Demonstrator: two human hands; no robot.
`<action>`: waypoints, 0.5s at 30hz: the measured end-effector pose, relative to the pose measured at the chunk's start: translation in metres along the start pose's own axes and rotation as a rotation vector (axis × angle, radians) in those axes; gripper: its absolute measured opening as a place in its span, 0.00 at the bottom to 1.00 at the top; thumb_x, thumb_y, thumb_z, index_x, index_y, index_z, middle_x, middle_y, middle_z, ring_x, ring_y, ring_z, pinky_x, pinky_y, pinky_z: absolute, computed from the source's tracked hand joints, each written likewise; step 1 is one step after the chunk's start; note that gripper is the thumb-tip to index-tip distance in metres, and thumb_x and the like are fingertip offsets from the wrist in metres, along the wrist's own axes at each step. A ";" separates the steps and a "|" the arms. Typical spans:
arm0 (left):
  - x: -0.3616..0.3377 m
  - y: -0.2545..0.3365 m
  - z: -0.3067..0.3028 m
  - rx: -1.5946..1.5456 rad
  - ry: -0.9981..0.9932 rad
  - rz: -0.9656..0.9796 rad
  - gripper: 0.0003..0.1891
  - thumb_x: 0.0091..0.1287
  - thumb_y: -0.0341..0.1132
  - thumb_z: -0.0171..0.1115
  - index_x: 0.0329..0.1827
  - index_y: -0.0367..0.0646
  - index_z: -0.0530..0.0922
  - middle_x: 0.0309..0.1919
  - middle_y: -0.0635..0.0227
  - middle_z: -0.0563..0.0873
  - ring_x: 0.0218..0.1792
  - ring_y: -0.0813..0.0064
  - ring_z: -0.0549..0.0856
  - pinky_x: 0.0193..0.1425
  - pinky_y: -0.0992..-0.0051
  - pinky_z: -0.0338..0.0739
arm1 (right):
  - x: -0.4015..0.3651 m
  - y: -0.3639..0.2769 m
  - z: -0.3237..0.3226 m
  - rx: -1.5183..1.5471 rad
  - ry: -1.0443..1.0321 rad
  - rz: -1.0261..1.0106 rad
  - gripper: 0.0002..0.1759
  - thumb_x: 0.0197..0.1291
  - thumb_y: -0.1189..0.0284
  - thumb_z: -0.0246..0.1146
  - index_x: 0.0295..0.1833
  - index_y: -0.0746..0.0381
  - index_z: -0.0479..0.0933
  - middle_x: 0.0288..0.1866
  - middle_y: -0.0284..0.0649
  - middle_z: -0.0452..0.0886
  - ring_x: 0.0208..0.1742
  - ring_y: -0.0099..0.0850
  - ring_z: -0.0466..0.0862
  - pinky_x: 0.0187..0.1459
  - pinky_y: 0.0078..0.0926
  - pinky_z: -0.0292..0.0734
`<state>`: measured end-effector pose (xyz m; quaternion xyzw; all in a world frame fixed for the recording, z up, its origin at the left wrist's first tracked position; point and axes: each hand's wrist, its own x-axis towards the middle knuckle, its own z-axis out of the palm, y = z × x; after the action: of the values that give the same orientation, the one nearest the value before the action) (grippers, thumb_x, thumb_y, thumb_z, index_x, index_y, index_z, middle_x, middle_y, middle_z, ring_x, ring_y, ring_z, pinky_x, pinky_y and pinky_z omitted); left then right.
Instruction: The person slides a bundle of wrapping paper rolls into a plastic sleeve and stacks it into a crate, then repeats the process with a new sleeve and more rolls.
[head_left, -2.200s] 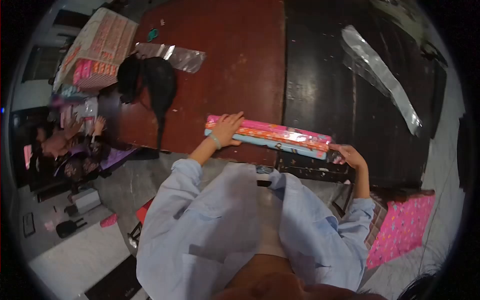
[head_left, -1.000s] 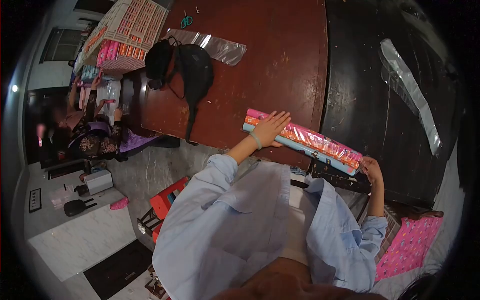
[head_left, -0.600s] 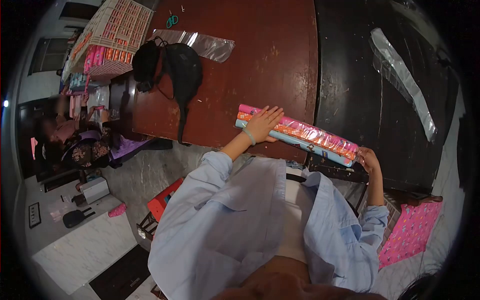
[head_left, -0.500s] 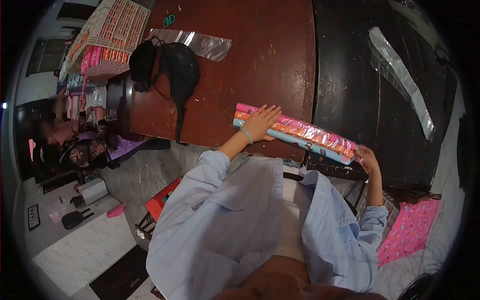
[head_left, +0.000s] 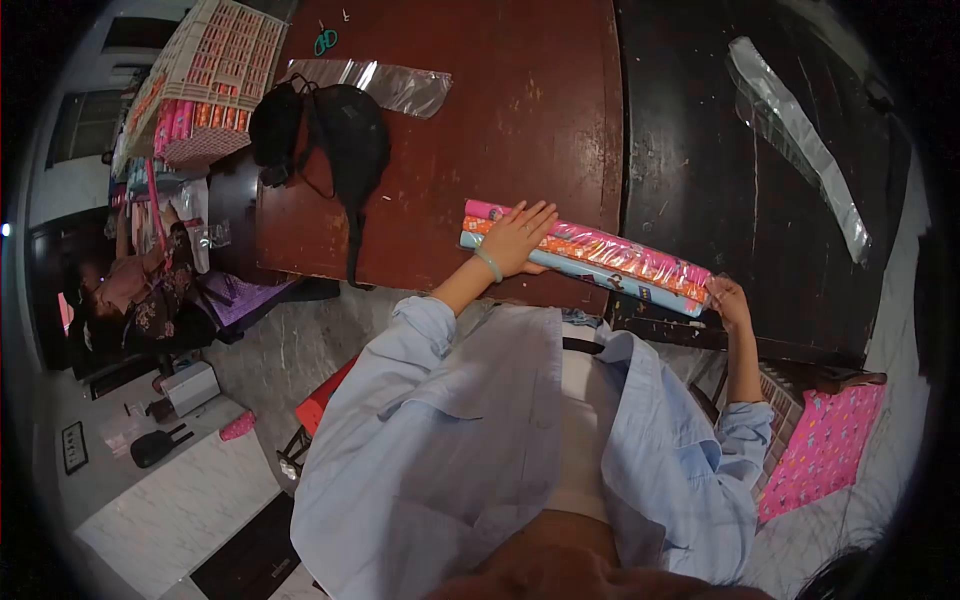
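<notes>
A bundle of gift-wrap rolls [head_left: 610, 262], pink, orange and light blue side by side in a shiny clear plastic sleeve, lies slanted near the table's front edge. Across the left part of the bundle, my left hand [head_left: 515, 242] rests with its fingers stretched out flat over the rolls; a pale bangle circles the wrist. At the right end, my right hand [head_left: 728, 300] has its fingers pinched together on the end of the clear plastic sleeve [head_left: 716, 287]. Part of the sleeve's end is hidden by those fingers.
Left on the reddish-brown table [head_left: 500, 130] lie a black bag [head_left: 350, 140], a clear plastic sheet [head_left: 410, 88] and teal scissors [head_left: 325, 42]. Another plastic sleeve [head_left: 800, 140] lies right. Crates of rolls [head_left: 215, 70] stand far left, near another person [head_left: 140, 290].
The whole view has shifted slightly. Both hands stay in place on the bundle, with little change in their grip. The other person at far left has moved their arms.
</notes>
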<state>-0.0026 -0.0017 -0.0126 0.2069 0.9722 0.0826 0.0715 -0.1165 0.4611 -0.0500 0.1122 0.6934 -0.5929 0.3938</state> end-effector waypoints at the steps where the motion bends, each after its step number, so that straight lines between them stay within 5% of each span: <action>1: 0.001 0.000 0.000 0.000 0.006 0.001 0.50 0.48 0.60 0.65 0.70 0.39 0.58 0.71 0.60 0.59 0.72 0.65 0.57 0.74 0.61 0.49 | 0.003 0.001 0.000 -0.001 0.004 -0.001 0.10 0.61 0.67 0.63 0.33 0.63 0.79 0.18 0.26 0.69 0.18 0.15 0.64 0.21 0.16 0.57; 8: -0.001 0.000 0.005 -0.042 0.033 -0.003 0.51 0.48 0.60 0.65 0.71 0.40 0.56 0.71 0.63 0.59 0.71 0.66 0.59 0.75 0.63 0.49 | -0.016 -0.030 0.021 0.045 0.141 0.052 0.10 0.58 0.68 0.66 0.37 0.65 0.79 0.21 0.26 0.74 0.19 0.14 0.66 0.20 0.14 0.59; 15: 0.000 0.001 0.004 -0.039 0.025 -0.054 0.52 0.47 0.59 0.66 0.71 0.41 0.55 0.71 0.64 0.59 0.72 0.68 0.58 0.75 0.64 0.49 | 0.008 0.009 0.001 -0.013 0.166 -0.018 0.10 0.55 0.67 0.69 0.34 0.62 0.81 0.21 0.27 0.74 0.19 0.15 0.67 0.21 0.14 0.59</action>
<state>-0.0012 0.0002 -0.0166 0.1781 0.9765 0.1023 0.0657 -0.1156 0.4598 -0.0623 0.1520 0.7285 -0.5806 0.3304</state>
